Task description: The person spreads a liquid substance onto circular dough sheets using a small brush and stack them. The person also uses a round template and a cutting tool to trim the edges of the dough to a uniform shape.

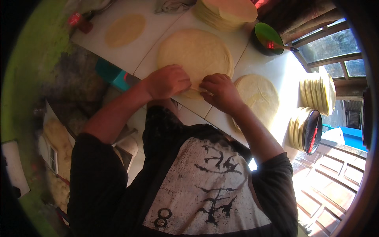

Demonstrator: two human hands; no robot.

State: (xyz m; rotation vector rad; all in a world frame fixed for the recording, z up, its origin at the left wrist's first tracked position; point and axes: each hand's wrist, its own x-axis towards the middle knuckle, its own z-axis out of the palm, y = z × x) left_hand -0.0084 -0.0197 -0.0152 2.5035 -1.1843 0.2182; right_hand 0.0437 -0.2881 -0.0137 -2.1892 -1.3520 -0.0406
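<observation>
A stack of thin, round, pale dough sheets (195, 50) lies in front of me on the white tiled counter (151, 54). At its near edge, my left hand (170, 81) has its fingers curled down around the rim of the upper sheet; its fingertips are partly hidden. Close beside it, my right hand (219, 91) pinches the same rim between thumb and fingers. Just right of my right hand is a second, wrinkled pile of round sheets (257, 94), partly covered by my forearm.
A single round sheet (125, 30) lies at left. Behind rises a tall stack of sheets (228, 13), beside a green-lined pan (268, 37) with a utensil in it. More stacked rounds (316, 91) and a dark pan (313, 131) stand near the window. A red-capped jar (81, 23) sits far left.
</observation>
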